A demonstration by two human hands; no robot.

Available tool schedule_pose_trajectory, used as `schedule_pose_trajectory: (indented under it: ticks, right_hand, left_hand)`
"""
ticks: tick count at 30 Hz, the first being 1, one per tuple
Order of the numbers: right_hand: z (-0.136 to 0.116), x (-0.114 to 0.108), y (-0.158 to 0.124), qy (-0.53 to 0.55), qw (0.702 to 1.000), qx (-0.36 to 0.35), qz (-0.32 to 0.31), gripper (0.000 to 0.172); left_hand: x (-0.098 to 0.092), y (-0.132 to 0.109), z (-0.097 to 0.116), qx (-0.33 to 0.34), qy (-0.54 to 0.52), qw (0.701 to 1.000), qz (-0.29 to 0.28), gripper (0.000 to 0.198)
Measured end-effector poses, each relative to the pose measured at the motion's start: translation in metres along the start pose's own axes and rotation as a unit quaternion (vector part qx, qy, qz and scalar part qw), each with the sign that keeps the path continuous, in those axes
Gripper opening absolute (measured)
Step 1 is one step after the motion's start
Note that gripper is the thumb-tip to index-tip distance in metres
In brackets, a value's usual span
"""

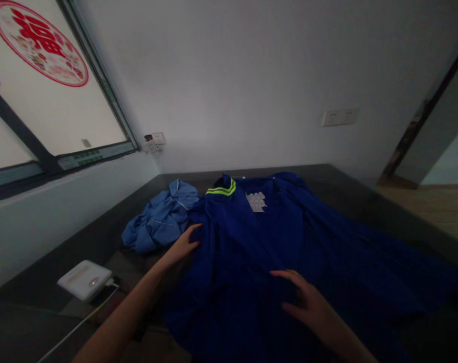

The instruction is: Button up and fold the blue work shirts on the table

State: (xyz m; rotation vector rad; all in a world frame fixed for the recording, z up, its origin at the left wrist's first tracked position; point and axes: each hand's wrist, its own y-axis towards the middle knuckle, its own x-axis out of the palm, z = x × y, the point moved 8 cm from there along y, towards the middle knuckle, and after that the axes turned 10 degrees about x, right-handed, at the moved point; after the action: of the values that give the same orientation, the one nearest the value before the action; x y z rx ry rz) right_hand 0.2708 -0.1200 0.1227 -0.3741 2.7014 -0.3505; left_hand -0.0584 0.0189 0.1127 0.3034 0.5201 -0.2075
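While my left grip (pixel 187 242) sits at the left edge of the dark blue jacket (pixel 236 237), I cannot tell whether it pinches cloth. My right grip (pixel 299 300) is loose, thumb and fingers apart, over the jacket's front. Beyond my left grip, a light blue garment (pixel 158 219) lies crumpled on the bench (pixel 329 182).

One head camera looks forward and down from near the coat (pixel 236 252), toward the wall (pixel 232 91) behind it.

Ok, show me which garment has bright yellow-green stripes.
The dark blue garment, spread wide; the lighter blue garment, bunched up to its left, shows no such stripes.
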Motion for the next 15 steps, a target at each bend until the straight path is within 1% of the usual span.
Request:
schedule_pose_trajectory:
  ticks: [1, 2, 4, 6, 7, 9, 10, 11, 13, 14, 15]
  right_hand:
    - [-0.002, 0.002, -0.001, 0.038, 0.999, 0.007, -0.029, 0.054]
    - [-0.003, 0.004, -0.003, 0.077, 0.995, 0.018, -0.061, 0.056]
    - [-0.005, 0.008, -0.005, 0.143, 0.983, 0.046, -0.104, 0.059]
    - [-0.007, 0.005, -0.005, 0.174, 0.978, 0.055, -0.1, 0.059]
    - [-0.009, 0.003, -0.004, 0.177, 0.979, 0.049, -0.086, 0.058]
    - [-0.013, -0.004, -0.001, 0.172, 0.983, 0.027, -0.057, 0.056]
    - [-0.015, -0.007, 0.001, 0.169, 0.985, 0.015, -0.044, 0.055]
    - [-0.016, -0.01, 0.002, 0.168, 0.985, 0.008, -0.033, 0.055]
    - [-0.017, -0.017, 0.005, 0.172, 0.985, 0.002, -0.008, 0.054]
    - [-0.016, -0.022, 0.005, 0.177, 0.984, 0.0, 0.008, 0.054]
    - [-0.016, -0.026, 0.006, 0.183, 0.983, -0.003, 0.024, 0.053]
  left_hand:
    - [-0.01, 0.009, 0.001, 0.004, 0.018, 1.0, 0.004, 0.057]
    - [-0.024, 0.019, 0.003, 0.006, 0.051, 0.999, 0.011, 0.051]
    - [-0.065, 0.045, 0.013, 0.014, 0.148, 0.988, 0.038, 0.041]
    - [-0.118, 0.07, 0.033, 0.037, 0.259, 0.961, 0.092, 0.036]
    - [-0.147, 0.081, 0.048, 0.056, 0.313, 0.939, 0.133, 0.034]
    - [-0.201, 0.095, 0.075, 0.074, 0.39, 0.897, 0.195, 0.035]
    - [-0.224, 0.099, 0.089, 0.085, 0.417, 0.879, 0.216, 0.035]
    - [-0.247, 0.098, 0.103, 0.096, 0.436, 0.858, 0.255, 0.036]
    - [-0.287, 0.087, 0.127, 0.108, 0.458, 0.815, 0.338, 0.037]
    - [-0.301, 0.079, 0.136, 0.113, 0.471, 0.793, 0.369, 0.038]
    - [-0.311, 0.071, 0.141, 0.109, 0.49, 0.773, 0.389, 0.041]
